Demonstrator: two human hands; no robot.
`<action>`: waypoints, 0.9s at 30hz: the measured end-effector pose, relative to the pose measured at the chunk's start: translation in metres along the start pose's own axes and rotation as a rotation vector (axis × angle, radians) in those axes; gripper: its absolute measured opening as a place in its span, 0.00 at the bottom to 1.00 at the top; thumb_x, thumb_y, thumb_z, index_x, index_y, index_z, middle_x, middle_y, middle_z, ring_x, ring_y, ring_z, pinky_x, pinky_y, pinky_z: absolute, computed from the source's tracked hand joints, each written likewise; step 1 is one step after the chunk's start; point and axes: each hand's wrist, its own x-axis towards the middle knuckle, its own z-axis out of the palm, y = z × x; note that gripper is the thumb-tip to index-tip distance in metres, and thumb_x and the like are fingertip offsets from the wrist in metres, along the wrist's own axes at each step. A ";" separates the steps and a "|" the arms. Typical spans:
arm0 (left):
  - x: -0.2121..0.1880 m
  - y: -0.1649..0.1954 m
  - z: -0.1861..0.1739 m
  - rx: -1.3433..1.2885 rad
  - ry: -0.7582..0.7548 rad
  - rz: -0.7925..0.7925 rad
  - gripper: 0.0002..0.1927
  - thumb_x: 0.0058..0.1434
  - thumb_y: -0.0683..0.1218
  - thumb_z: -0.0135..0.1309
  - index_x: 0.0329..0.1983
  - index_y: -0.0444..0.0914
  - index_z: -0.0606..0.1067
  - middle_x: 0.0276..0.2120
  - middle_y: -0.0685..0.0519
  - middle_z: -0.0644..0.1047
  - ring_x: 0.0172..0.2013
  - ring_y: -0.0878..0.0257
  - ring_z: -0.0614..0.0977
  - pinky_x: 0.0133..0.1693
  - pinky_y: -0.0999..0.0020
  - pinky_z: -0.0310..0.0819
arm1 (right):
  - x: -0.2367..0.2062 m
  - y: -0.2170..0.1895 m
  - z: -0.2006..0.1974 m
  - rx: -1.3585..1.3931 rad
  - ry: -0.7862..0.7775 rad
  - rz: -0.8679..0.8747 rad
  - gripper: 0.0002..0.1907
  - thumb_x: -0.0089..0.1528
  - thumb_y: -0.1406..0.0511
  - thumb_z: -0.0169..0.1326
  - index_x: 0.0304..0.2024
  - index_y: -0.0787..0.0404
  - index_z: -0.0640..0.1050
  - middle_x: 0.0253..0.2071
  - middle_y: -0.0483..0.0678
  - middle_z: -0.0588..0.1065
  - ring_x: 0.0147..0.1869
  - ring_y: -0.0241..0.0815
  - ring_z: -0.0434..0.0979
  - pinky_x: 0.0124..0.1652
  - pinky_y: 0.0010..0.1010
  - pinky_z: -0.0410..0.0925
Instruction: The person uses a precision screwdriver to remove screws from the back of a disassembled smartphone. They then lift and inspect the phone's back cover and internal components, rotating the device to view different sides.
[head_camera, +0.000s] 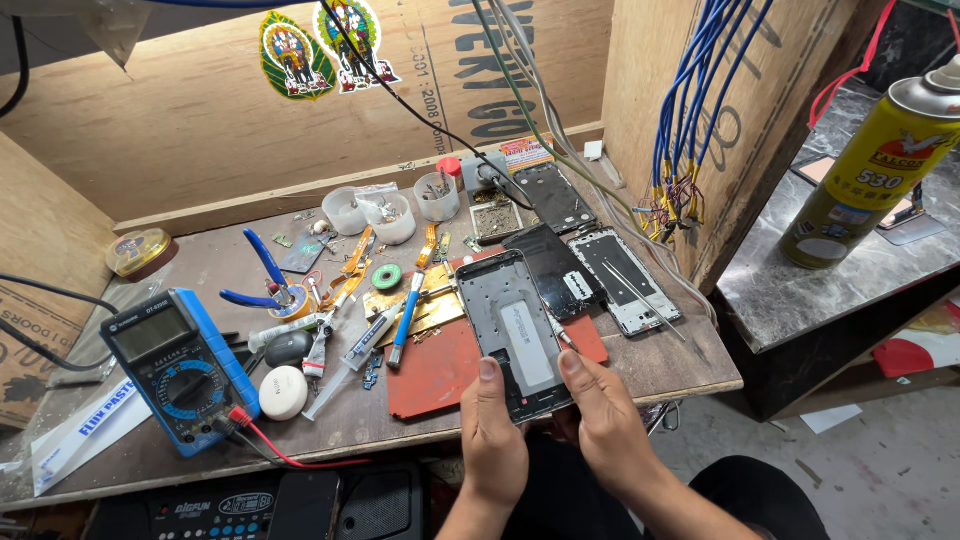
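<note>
Both sets of fingers pinch the near end of an opened phone frame (515, 335), left hand (493, 440) and right hand (605, 425) each with a thumb on top, tilting it up for viewing; just beyond lies a red mat (435, 375); left of them a blue meter (180, 365) on the counter (660, 365).

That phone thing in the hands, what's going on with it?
A person holds an opened phone frame in both hands, left hand and right hand, thumbs on its lower end, over a red mat. More phone parts lie behind it, and a blue multimeter sits off to the left.
</note>
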 end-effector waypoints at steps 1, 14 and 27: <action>-0.001 0.000 0.003 -0.053 0.010 -0.003 0.30 0.73 0.59 0.33 0.46 0.30 0.77 0.34 0.51 0.81 0.32 0.69 0.81 0.35 0.75 0.75 | -0.002 0.003 0.001 0.005 0.024 -0.004 0.26 0.70 0.51 0.40 0.38 0.65 0.80 0.20 0.41 0.71 0.19 0.28 0.63 0.21 0.22 0.57; -0.002 -0.005 0.004 -0.022 -0.051 -0.010 0.34 0.72 0.64 0.33 0.47 0.30 0.76 0.35 0.52 0.80 0.34 0.69 0.79 0.36 0.73 0.73 | -0.003 0.006 -0.004 0.017 0.068 -0.009 0.27 0.70 0.51 0.40 0.31 0.66 0.77 0.20 0.43 0.71 0.20 0.31 0.65 0.22 0.25 0.59; -0.015 0.001 -0.012 0.228 -0.054 0.166 0.27 0.74 0.60 0.35 0.41 0.33 0.72 0.26 0.55 0.72 0.26 0.72 0.68 0.28 0.73 0.60 | -0.005 0.021 -0.016 0.008 -0.040 0.022 0.18 0.65 0.55 0.52 0.42 0.65 0.78 0.23 0.42 0.72 0.22 0.30 0.66 0.23 0.23 0.61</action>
